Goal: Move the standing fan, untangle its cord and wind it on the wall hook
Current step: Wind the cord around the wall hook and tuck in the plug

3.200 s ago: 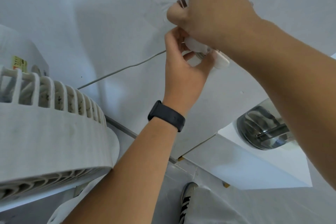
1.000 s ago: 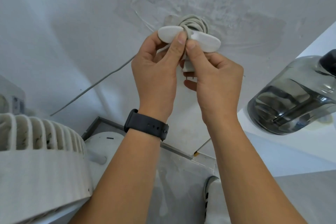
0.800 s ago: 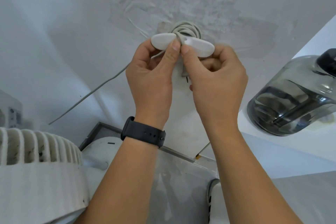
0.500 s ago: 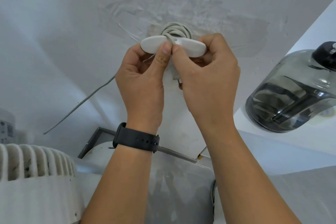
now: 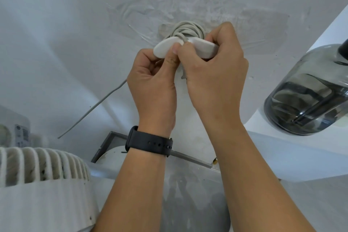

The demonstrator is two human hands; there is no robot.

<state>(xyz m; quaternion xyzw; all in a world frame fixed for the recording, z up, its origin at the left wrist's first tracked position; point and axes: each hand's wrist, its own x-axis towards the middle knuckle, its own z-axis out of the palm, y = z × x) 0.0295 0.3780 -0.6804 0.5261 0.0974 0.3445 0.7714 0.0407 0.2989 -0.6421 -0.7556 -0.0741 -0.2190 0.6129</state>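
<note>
Winding nears its end, I judge: the cord [image 5: 188, 31] sits in a tight grey coil on the hook [image 5: 165, 48], a white bar fixed to the wall [image 5: 75, 34], high in the middle of the view. Both hands are raised to it. The left hand [image 5: 153, 84] pinches the cord where it crosses the bar, fingers curled close, probably to keep the last turn from slipping. The right hand [image 5: 214, 73] wraps its fingers over the bar's right end, likely to steady it and tuck in the tail. One slack strand runs down and left from behind the left hand toward the fan [image 5: 43, 184], whose ribbed head fills the lower left corner, cut off by the edge. The plug cannot be seen; the hands hide the space beneath the hook. A smoky glass jar [image 5: 308, 96] stands on a white ledge at right, partly cropped.
</note>
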